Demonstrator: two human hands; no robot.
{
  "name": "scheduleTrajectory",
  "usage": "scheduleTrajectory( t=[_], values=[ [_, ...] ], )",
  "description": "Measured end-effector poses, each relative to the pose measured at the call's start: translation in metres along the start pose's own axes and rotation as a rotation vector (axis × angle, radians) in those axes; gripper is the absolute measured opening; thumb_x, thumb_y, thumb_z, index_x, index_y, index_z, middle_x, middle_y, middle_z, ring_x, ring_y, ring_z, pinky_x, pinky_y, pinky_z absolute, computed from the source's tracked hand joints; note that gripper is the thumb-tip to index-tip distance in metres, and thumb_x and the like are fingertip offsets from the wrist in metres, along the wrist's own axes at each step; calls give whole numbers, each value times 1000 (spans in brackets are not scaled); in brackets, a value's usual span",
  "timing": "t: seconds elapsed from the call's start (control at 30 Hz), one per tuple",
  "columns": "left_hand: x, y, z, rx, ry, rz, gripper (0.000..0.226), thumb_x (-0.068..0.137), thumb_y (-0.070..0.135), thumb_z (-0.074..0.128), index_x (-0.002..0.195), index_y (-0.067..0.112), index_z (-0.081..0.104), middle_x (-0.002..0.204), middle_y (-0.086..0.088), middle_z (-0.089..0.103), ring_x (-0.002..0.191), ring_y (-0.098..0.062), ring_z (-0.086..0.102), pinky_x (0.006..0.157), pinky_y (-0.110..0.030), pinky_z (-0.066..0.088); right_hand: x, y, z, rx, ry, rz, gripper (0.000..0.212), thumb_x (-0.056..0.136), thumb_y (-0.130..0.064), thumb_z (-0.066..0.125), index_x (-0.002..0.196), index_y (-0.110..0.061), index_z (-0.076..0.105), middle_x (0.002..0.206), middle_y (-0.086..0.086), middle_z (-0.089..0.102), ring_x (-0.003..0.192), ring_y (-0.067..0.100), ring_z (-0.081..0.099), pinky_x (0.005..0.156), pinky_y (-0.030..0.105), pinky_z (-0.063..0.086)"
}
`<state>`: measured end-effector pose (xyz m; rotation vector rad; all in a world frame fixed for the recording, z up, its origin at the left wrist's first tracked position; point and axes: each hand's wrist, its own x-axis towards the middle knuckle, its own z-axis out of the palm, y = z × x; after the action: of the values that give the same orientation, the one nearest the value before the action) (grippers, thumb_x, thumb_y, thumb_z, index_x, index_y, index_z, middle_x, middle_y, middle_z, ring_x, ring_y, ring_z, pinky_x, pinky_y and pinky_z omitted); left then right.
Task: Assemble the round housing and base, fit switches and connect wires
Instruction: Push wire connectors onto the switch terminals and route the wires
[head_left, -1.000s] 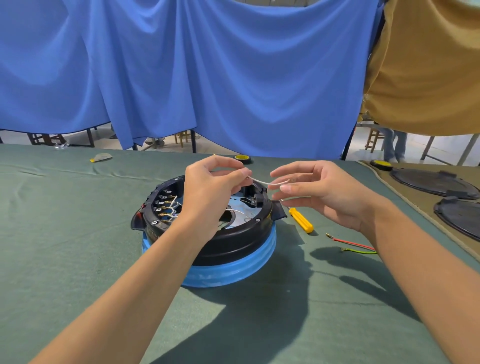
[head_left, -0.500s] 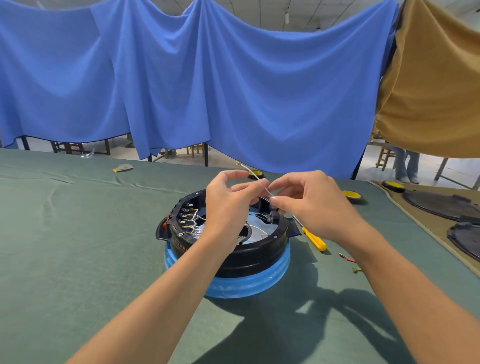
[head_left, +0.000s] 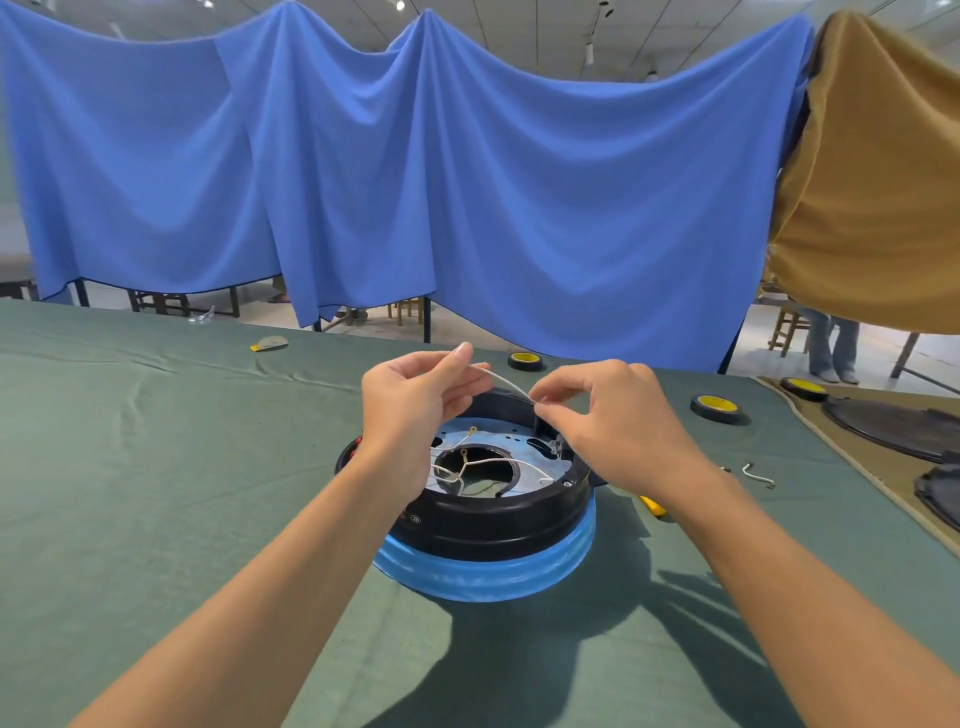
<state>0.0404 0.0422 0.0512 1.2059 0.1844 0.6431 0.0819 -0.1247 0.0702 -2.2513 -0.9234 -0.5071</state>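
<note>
Both the left hand (head_left: 415, 410) and right hand (head_left: 618, 423) pinch one white wire (head_left: 501, 379) just above the black housing (head_left: 493, 525) (seated on a blue base (head_left: 483, 577)), so ease its tip, too small to judge, down without kinking.

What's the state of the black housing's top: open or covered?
Open: no cover sits on the black round housing; its metal plate and loose white wires show from above.
</note>
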Motion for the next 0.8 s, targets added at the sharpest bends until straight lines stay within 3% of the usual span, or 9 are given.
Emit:
scheduleTrajectory(
  t=[0.07,0.13,0.3,0.4,0.53,0.67,0.8],
  values=[
    [0,1,-1,8,-8,23,16,86,21,74,89,5,72,84,-9,77,80,-22,76,63,-18,56,5,-9,7,-15,51,-75,12,89,-25,66,97,-24,74,91,-11,73,88,12,62,94,37,43],
    [1,2,-3,5,-24,37,18,84,22,76,88,5,72,83,-10,77,79,-22,76,64,-20,57,11,-19,15,26,67,-104,16,90,-27,65,104,-24,73,90,-9,73,79,8,61,91,34,45],
    [4,3,-11,44,1,76,18,82,24,78,81,7,74,79,-9,77,76,-20,76,63,-17,56,25,-32,29,136,72,-83,16,90,-14,65,103,-16,74,89,-1,73,90,18,65,88,36,52],
    [8,2,-20,163,18,135,22,88,29,73,76,10,75,75,-6,77,74,-17,75,62,-17,54,29,-33,34,149,10,-89,16,92,-12,62,102,-14,73,85,0,72,85,17,66,85,38,54],
    [21,-1,-44,490,182,299,25,96,31,62,77,18,71,72,4,75,71,-8,73,78,-31,57,35,-25,38,146,-141,-26,21,96,-7,55,110,-12,70,77,-9,60,67,0,57,74,22,55],
    [25,-9,-64,664,210,304,25,98,32,57,98,16,75,85,13,72,88,-8,67,82,-27,47,39,-21,45,124,-188,-3,19,95,-13,57,108,-16,71,84,-11,61,75,-2,51,73,15,38],
    [24,-26,-74,702,152,266,28,100,34,54,111,17,74,84,29,63,88,3,61,76,-19,42,43,-25,55,121,-218,-9,14,95,-18,59,99,-17,73,62,-15,58,62,-2,50,65,17,39]
  ],
)
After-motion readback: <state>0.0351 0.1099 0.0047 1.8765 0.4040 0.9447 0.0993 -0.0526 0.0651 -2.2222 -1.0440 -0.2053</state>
